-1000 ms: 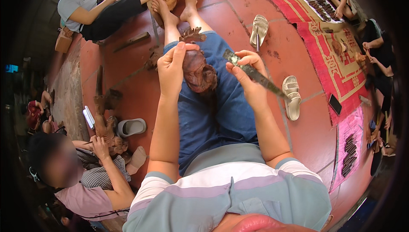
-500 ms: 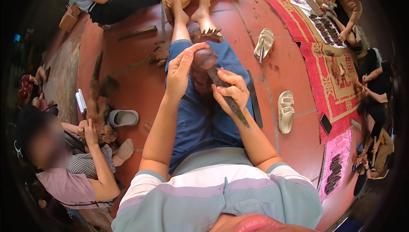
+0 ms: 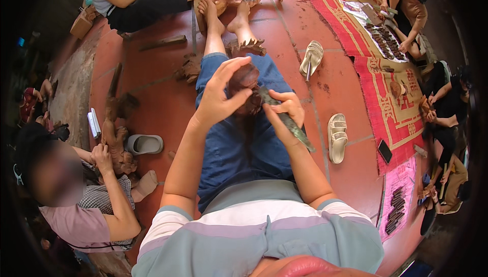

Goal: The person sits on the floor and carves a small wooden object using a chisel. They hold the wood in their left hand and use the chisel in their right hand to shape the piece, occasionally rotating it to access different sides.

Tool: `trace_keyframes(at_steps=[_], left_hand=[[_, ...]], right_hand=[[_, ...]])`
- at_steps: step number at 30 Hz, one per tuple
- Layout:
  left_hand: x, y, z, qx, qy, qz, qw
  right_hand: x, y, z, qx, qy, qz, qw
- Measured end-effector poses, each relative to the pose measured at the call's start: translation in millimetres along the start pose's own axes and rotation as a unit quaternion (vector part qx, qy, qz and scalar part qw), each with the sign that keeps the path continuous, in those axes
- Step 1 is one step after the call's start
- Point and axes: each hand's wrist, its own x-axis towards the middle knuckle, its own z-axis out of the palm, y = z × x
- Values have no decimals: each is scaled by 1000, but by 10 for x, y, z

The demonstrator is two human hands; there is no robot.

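My left hand (image 3: 219, 94) curves around a dark reddish-brown carved wooden piece (image 3: 244, 79), thumb against its lower side and fingers over the top. The rounded wood rests between my knees, and part of it is hidden by that hand. In my right hand (image 3: 285, 109) is a flat, grey-green file-like tool (image 3: 300, 133), pinched near its upper end. Its other end slants down past my wrist. The upper tip lies close to the right side of the wood; I cannot tell whether they touch. A jagged-edged carved piece (image 3: 251, 48) sits just beyond, by my shins.
Light sandals (image 3: 337, 137) lie on the red tiles to my right, near a red patterned mat (image 3: 366, 73) and a phone (image 3: 385, 151). At left, a person works beside a wooden carving (image 3: 119, 147) and a grey clog (image 3: 145, 144). Others sit ahead and at right.
My right hand and the tool have moved slightly right, drawing the tip back from the wood's face. My left thumb has swung down onto the side of the wood.
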Motion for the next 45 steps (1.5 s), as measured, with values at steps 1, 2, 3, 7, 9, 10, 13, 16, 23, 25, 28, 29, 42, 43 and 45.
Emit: trace_keyframes(at_steps=[1,2,3,7,9,10,13,16,23,25,28,29,42,43,45], left_hand=[[21,28,22,86,3,32,996],[42,82,66,168,8,62,984],[98,143,92,199,16,42,979],[211,90,145,209,43,17,977],[281,34,117,208,66,11,976],[322,-15,90,206,79,-3,975],[477,-163,-39,211,112,-40,970],[555,-224,-171,206,128,-100,965],[657,-328,-294,209,221,-174,937],[697,-430,-359,215,239,-172,931],[685,-506,-479,230,270,-187,916],[668,-542,-535,215,274,-194,917],[456,-508,-519,173,304,-193,917],[404,-481,-518,177,310,-191,914],[357,-427,-477,190,319,-171,913]], right_hand=[[-19,7,-51,17,26,30,999],[-40,3,-112,32,51,62,996],[-28,3,-160,43,66,84,993],[-33,73,-330,69,76,125,987],[-134,111,-392,95,79,178,976],[-188,118,-418,113,81,210,968],[-338,210,-454,169,85,281,941],[-399,276,-446,181,80,303,932],[-347,449,-375,210,61,338,915],[-303,504,-372,219,58,339,913],[-160,552,-404,201,131,340,909],[-97,589,-480,211,157,338,904],[-379,2486,-558,195,-71,609,766],[-151,2535,-259,208,-73,606,764],[508,2530,382,251,-37,589,767]])
